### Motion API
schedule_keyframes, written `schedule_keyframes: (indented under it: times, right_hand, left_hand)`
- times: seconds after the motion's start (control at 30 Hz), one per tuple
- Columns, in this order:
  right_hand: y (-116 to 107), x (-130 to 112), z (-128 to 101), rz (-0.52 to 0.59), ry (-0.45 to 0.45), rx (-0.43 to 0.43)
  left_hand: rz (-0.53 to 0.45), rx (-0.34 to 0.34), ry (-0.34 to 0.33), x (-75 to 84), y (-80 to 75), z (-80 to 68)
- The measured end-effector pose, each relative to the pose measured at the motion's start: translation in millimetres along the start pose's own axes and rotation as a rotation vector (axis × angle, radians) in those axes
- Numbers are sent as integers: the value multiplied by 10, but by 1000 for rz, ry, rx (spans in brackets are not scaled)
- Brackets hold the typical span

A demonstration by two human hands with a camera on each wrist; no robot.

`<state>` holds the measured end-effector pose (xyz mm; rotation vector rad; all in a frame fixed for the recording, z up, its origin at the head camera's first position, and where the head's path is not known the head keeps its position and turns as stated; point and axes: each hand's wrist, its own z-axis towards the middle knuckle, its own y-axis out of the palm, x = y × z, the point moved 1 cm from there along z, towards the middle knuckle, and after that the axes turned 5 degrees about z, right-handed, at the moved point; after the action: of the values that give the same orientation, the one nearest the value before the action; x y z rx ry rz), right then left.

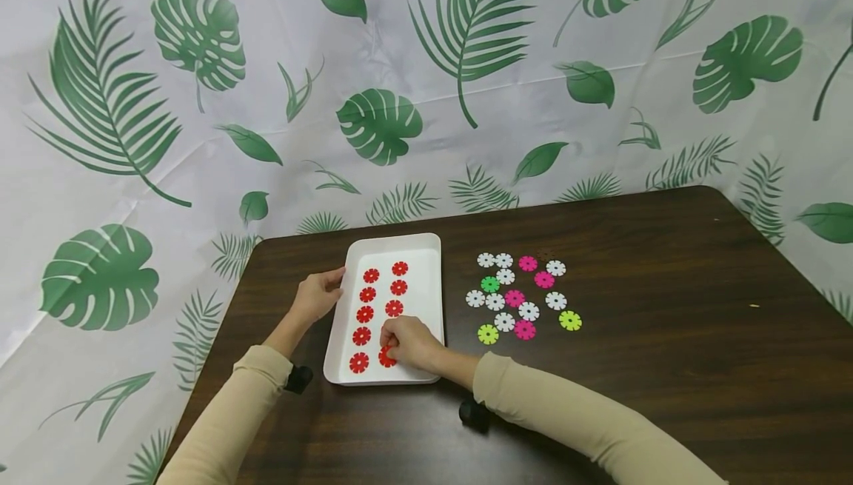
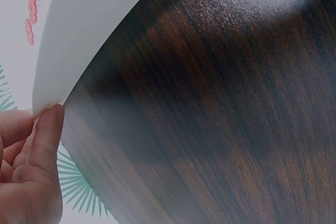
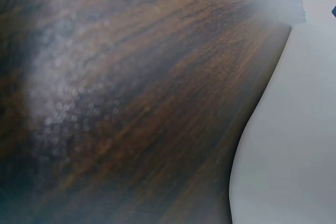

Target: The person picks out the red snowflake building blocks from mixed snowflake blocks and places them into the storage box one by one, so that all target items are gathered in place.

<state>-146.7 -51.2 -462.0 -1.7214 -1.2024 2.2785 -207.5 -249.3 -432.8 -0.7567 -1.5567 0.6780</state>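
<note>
A white tray [image 1: 429,278] lies on the dark table, with red notched interlocking discs [image 1: 365,314] inside it in two columns. My left hand [image 1: 316,297] pinches the tray's left rim between thumb and fingers; the left wrist view also shows these fingers [image 2: 46,135] at the edge. Over the near right part of the tray, my right hand [image 1: 412,343] has curled fingers on a red interlocking disc [image 1: 386,358] at the near end of the right column. That disc is partly covered by the fingertips. The right wrist view shows only tray wall and table, no hand.
Right of the tray lie several loose interlocking discs: white [image 1: 494,302], pink [image 1: 525,330], green [image 1: 489,284] and yellow [image 1: 570,320]. Brown wood-grain table [image 1: 666,307] extends to the right. A leaf-patterned cloth [image 1: 280,174] hangs behind the table.
</note>
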Motion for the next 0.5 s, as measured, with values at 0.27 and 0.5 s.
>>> schedule_keyframes:
  times: [0.27, 0.5]
  right_hand:
    - [-6, -16, -6, -42, 8, 2]
    - [-18, -41, 5, -116, 10, -12]
  left_hand:
    - [-1, -1, 0, 3, -5, -7]
    - [8, 3, 6, 2, -6, -6]
